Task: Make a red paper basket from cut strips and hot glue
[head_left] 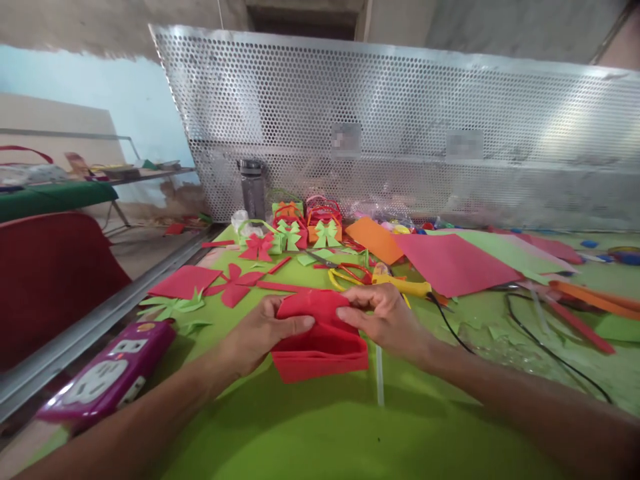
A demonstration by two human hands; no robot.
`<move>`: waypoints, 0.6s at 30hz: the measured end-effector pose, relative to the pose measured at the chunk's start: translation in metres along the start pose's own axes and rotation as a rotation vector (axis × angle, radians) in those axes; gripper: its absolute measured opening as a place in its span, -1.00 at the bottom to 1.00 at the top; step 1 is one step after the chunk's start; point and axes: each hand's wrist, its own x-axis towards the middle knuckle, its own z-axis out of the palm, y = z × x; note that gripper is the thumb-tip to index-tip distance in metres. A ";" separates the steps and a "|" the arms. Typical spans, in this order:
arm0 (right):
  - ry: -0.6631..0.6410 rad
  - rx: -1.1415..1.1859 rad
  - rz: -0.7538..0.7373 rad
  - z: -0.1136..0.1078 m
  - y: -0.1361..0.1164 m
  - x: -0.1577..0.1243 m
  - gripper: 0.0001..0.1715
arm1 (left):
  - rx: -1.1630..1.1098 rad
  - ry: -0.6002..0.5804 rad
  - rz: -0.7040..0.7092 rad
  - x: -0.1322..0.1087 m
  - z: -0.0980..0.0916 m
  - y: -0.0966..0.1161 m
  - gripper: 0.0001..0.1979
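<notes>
Between my hands is a small red felt bag, its mouth partly open toward me and its back flap raised. My left hand grips the flap's left side, thumb in front. On the right side, my right hand pinches the same flap between thumb and fingers. Both hands hold it just above the green tabletop. A clear glue stick lies right of the bag. Beyond my right hand rests a yellow glue gun with a black cord. Scissors with red and yellow handles lie behind the bag.
A purple power strip sits at the left edge. Red felt pieces and green cutouts lie nearby. Finished little bags with bows and a grey bottle stand at the back. Coloured sheets cover the right, before a perforated metal panel.
</notes>
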 end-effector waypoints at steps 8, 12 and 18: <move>-0.011 -0.121 0.032 0.006 0.006 -0.002 -0.64 | 0.045 0.066 -0.059 -0.002 -0.008 0.000 -0.76; -0.071 -0.158 0.049 0.008 0.007 -0.004 -0.70 | 0.218 -0.008 -0.037 -0.006 -0.018 0.012 -0.64; -0.142 -0.314 0.069 0.015 0.000 -0.007 -0.80 | 0.500 -0.166 -0.132 -0.009 -0.016 0.021 -0.61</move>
